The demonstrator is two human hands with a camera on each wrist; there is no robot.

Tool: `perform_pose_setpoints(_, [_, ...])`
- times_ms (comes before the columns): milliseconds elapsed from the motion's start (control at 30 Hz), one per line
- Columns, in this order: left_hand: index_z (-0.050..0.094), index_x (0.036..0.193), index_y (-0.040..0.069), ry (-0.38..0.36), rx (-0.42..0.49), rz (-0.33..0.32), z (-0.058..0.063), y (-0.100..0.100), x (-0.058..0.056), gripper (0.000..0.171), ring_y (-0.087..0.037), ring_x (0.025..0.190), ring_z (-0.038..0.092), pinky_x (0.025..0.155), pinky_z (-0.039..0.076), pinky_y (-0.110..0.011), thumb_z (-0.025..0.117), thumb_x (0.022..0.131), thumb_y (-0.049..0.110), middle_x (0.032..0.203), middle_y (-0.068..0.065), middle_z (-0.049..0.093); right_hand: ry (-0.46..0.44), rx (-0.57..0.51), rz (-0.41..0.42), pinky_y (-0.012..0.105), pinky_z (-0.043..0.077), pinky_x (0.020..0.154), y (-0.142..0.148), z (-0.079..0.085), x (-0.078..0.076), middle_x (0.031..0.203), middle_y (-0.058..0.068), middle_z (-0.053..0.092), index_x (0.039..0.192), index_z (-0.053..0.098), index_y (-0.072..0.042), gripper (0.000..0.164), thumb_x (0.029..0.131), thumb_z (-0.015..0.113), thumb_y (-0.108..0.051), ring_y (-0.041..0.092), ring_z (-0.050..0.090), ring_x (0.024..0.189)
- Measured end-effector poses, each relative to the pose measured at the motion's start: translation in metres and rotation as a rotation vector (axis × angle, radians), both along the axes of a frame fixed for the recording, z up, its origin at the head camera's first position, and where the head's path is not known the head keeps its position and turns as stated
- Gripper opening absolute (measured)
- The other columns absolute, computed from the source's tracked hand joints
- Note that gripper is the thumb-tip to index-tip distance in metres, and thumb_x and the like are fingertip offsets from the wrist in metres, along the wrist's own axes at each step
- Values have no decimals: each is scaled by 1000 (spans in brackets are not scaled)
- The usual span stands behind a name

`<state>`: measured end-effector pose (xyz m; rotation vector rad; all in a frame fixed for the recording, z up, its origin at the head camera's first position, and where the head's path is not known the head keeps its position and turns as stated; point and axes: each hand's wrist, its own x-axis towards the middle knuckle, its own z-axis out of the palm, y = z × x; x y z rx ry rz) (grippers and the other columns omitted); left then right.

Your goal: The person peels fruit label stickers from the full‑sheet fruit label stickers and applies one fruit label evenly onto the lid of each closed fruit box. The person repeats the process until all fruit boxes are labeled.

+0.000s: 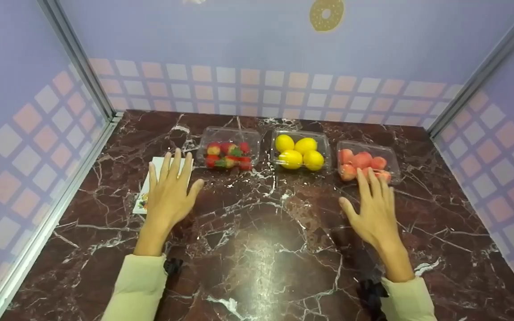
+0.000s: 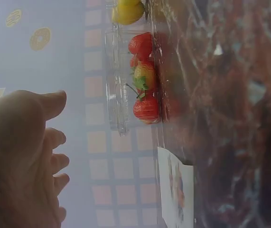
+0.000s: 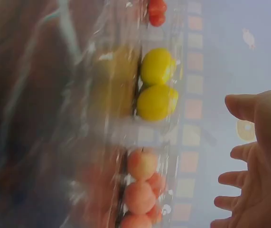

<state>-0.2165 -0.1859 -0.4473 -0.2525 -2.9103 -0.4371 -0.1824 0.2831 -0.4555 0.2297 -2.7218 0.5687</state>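
Lavender wall panels (image 1: 257, 40) patterned with pink and white squares enclose a glossy dark-red, white-veined marble worktop (image 1: 261, 232). Pale yellow-green sleeves (image 1: 136, 285) cover the person's forearms. The left hand (image 1: 170, 198) and right hand (image 1: 375, 214) hang above the worktop, each grip apart, palm down, fingers extended and holding nothing. Three clear plastic rectangular boxes (image 1: 324, 138) stand in a row toward the back. A white rectangular printed card (image 2: 177, 190) lies left of the row, partly hidden by the left hand in the head view. The middle box contains four yellow lemons (image 1: 290, 159); the right one, round pinkish-red fruits (image 1: 362, 159), nearest the right fingertips; the left one, red strawberries (image 1: 229, 149) with green leaves.
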Motion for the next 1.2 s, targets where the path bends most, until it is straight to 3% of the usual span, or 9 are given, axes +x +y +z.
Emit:
perform_pose_setpoints(233, [8, 171, 11, -92, 128, -15, 10, -5, -18, 76, -39, 164, -3, 127, -15, -60, 39, 113, 49, 177, -17, -1, -23, -211, 78, 65, 22, 127, -30, 16, -26, 170, 20, 30, 166, 34, -6, 75, 102, 67, -30, 43, 28, 156])
perform_pose_setpoints(367, [11, 171, 10, -114, 256, -11, 18, -8, -31, 76, -43, 163, 3, 129, -6, -63, 42, 113, 47, 177, -18, 4, -22, -316, 133, 59, 26, 127, -53, 25, -47, 164, 22, 39, 161, 41, -3, 69, 102, 68, -26, 41, 37, 151])
perform_pose_setpoints(433, [12, 171, 11, -136, 327, -10, 21, -9, -37, 75, -46, 162, 6, 128, 0, -66, 44, 112, 46, 177, -19, 6, -37, -380, 163, 57, 36, 122, -65, 29, -57, 160, 24, 43, 159, 44, 0, 67, 101, 69, -24, 42, 46, 144])
perform_pose_setpoints(600, [15, 171, 11, -208, 477, 1, 26, -12, -53, 74, -50, 159, 14, 127, 11, -69, 45, 111, 44, 175, -22, 16, -163, -528, 212, 51, 54, 107, -99, 37, -79, 155, 28, 46, 158, 44, 3, 65, 102, 68, -21, 45, 61, 128])
perform_pose_setpoints(800, [25, 169, 9, -257, 613, 52, 24, -13, -75, 70, -45, 155, 32, 126, 27, -60, 48, 110, 41, 170, -21, 32, -313, -660, 248, 47, 55, 107, -136, 40, -103, 162, 26, 42, 160, 40, 2, 65, 105, 64, -22, 46, 59, 134])
perform_pose_setpoints(933, [28, 168, 8, -290, 685, 77, 19, -11, -89, 69, -41, 153, 39, 125, 34, -55, 50, 110, 38, 168, -20, 37, -362, -717, 220, 45, 54, 109, -158, 41, -113, 164, 22, 41, 160, 40, 2, 65, 105, 64, -24, 44, 54, 140])
perform_pose_setpoints(1200, [26, 168, 7, -391, 822, 110, 6, -11, -104, 69, -39, 154, 36, 127, 30, -51, 48, 111, 40, 168, -20, 37, -378, -605, 176, 46, 33, 127, -192, 30, -128, 163, 24, 43, 160, 38, 5, 68, 105, 64, -26, 37, 42, 152])
